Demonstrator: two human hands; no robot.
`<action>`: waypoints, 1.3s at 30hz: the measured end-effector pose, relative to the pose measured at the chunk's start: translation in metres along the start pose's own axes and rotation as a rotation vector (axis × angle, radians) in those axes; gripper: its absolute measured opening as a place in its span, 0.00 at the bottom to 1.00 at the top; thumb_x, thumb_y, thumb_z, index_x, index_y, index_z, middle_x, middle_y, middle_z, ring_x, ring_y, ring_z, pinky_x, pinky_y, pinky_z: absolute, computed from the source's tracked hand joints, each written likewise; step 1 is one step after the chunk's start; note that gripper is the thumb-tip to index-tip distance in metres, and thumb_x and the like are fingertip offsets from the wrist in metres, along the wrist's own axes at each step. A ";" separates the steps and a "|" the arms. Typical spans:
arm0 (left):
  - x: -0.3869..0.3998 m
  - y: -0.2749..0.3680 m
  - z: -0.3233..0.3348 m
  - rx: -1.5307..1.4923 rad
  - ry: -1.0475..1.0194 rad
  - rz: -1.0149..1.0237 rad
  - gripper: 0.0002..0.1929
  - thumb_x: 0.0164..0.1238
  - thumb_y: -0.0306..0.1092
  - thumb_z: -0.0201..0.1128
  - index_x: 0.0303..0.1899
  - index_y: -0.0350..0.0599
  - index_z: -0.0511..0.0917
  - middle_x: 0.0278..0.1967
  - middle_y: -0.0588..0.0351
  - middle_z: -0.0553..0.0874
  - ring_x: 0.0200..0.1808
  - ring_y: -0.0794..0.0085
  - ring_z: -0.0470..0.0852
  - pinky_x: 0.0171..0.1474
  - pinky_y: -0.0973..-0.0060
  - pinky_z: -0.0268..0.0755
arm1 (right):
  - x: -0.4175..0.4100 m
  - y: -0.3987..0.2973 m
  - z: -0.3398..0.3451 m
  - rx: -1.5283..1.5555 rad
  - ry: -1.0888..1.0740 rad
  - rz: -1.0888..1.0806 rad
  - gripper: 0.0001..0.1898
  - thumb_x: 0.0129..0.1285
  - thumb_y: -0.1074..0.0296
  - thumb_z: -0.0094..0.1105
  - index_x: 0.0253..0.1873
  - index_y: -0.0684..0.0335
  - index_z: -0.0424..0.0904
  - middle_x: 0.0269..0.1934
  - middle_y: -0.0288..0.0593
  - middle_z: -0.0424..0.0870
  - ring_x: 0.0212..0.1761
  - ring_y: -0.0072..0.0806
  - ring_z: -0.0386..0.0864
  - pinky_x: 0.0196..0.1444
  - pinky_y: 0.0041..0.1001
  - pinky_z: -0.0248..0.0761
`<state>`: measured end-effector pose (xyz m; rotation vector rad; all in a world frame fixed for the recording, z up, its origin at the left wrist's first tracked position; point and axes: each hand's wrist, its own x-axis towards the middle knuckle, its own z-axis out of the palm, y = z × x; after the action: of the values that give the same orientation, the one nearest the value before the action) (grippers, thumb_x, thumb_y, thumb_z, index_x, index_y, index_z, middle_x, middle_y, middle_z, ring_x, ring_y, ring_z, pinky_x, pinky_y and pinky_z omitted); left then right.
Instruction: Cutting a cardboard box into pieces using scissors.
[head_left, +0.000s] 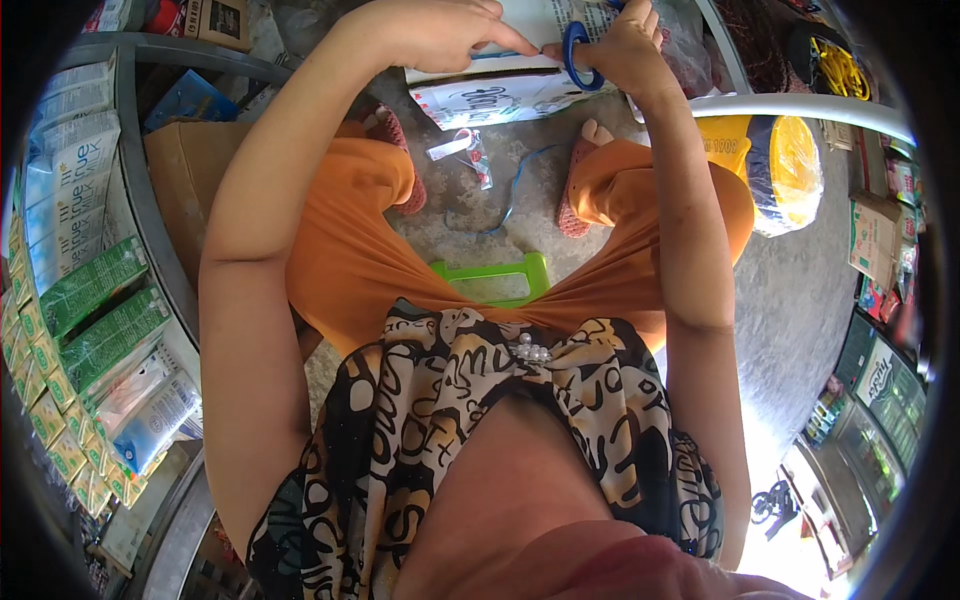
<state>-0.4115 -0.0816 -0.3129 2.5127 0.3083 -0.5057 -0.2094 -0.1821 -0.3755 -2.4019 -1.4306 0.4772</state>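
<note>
A white printed carton (487, 101) stands on the floor between my feet, its upper part cut off by the top of the view. My right hand (630, 49) is over its right end, with the thumb through a blue loop handle (581, 58), which looks like that of a pair of scissors. The blades are not visible. Over the carton's top, my left hand (439, 34) stretches its index finger toward my right thumb. The tips of these two digits nearly meet. Whether the curled fingers of my left hand hold anything is hidden.
Paper scraps (472, 154) and a thin blue strap (514, 191) lie on the concrete floor. Below me is a green plastic stool (536, 277). A brown cardboard box (199, 165) and shelved milk cartons (71, 195) are at left; a plastic-wrapped yellow bundle (784, 176) is at right.
</note>
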 end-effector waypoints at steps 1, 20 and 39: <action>0.002 0.001 -0.001 0.010 -0.028 -0.015 0.34 0.58 0.20 0.54 0.69 0.58 0.72 0.42 0.44 0.75 0.43 0.55 0.76 0.49 0.68 0.69 | 0.002 0.005 0.003 -0.008 0.009 -0.025 0.52 0.45 0.63 0.78 0.66 0.77 0.46 0.62 0.65 0.59 0.68 0.59 0.58 0.71 0.43 0.57; -0.010 0.002 0.011 0.119 0.331 -0.209 0.42 0.53 0.36 0.75 0.72 0.62 0.64 0.61 0.41 0.62 0.62 0.44 0.63 0.63 0.53 0.62 | 0.004 0.010 0.006 0.054 0.033 -0.021 0.67 0.37 0.49 0.85 0.71 0.76 0.41 0.68 0.69 0.53 0.73 0.62 0.52 0.74 0.44 0.53; 0.000 -0.031 0.052 -0.570 0.639 -0.630 0.79 0.35 0.46 0.84 0.71 0.24 0.20 0.69 0.18 0.59 0.71 0.49 0.66 0.72 0.75 0.59 | 0.016 0.024 0.002 0.117 0.027 -0.113 0.68 0.30 0.46 0.87 0.69 0.78 0.48 0.65 0.62 0.56 0.70 0.47 0.58 0.66 0.32 0.66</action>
<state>-0.4367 -0.0857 -0.3682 1.9071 1.3027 0.1795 -0.1844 -0.1785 -0.3898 -2.2146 -1.4752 0.4851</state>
